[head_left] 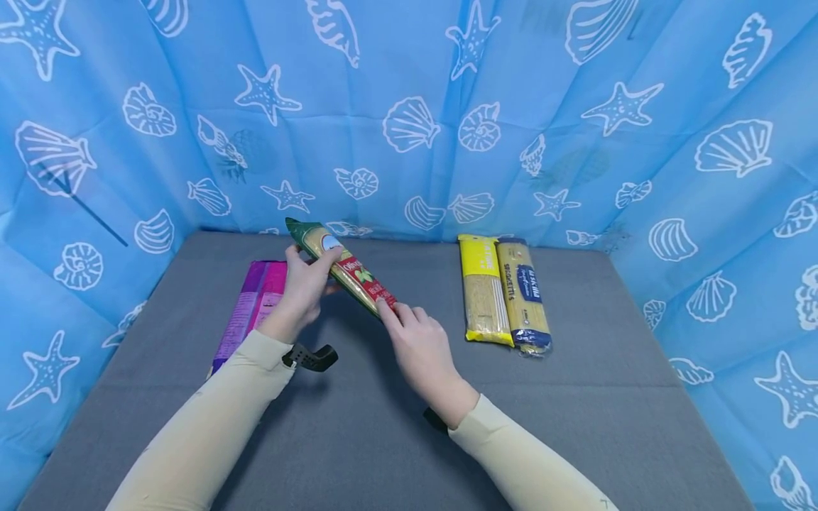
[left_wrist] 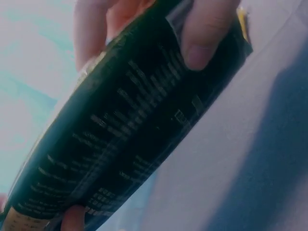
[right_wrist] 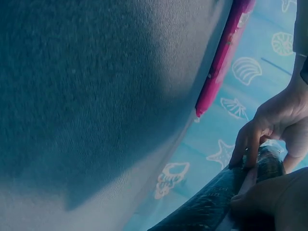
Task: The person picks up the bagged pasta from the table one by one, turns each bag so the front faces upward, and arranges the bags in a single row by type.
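Both hands hold a long green and gold pasta packet [head_left: 354, 270] with a red label, tilted above the grey table. The left hand [head_left: 303, 284] grips its upper, green end, thumb across the front. At the lower end, the right hand [head_left: 422, 344] pinches the packet with the thumb on top. White print covers the dark green back of the packet [left_wrist: 120, 120] in the left wrist view. In the right wrist view, the left hand [right_wrist: 276, 125] shows beyond the right thumb, at the packet's far end.
A pink and purple packet [head_left: 246, 309] lies on the left of the table [head_left: 383, 440], partly behind the left forearm. To the right, a yellow spaghetti packet [head_left: 486, 291] lies beside a blue-labelled spaghetti packet [head_left: 524, 294]. A blue shell-patterned curtain [head_left: 409, 170] stands around the table's back and sides.
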`<state>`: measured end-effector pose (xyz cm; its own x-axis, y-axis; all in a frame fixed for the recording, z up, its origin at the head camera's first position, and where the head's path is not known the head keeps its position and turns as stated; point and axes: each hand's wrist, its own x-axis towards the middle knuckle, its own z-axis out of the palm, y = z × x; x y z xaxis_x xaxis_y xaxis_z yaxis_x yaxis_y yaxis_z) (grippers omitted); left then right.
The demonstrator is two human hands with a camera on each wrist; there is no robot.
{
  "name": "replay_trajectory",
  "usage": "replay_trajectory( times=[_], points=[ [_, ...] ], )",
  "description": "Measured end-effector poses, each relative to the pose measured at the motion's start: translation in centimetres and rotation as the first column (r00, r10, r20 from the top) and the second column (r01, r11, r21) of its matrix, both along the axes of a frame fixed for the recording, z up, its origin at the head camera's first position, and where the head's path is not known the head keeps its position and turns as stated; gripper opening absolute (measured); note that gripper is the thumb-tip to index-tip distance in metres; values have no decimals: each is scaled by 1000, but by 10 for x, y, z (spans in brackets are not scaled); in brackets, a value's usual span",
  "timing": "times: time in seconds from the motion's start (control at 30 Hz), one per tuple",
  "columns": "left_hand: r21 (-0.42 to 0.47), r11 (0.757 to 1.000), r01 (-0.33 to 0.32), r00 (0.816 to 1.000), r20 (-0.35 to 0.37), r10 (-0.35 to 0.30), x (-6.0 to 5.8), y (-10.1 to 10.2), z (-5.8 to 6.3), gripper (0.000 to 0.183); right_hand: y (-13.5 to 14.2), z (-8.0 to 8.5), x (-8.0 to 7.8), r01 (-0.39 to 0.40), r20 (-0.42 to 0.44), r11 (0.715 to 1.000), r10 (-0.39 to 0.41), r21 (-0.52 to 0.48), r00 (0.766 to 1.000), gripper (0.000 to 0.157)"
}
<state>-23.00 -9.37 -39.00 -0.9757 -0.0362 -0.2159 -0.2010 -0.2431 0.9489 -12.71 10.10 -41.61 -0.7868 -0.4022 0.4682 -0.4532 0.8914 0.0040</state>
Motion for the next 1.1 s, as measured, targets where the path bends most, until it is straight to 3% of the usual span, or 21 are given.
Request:
replay_trajectory(
  times=[0.53,0.93,1.1],
  points=[
    [45,999,20,999,43,-22,1,-5,-5,78,-1,-4,9,-30,27,996,32,-83,999,51],
    [80,996,32,998,48,-36,4,-6,-4,65,0,-7,12,-46,66,986,57,-158,996,65],
    [86,996,34,998,50,-39,3,-9,-4,60,1,-5,13,-37,150,974,72,-226,986,64]
  ],
)
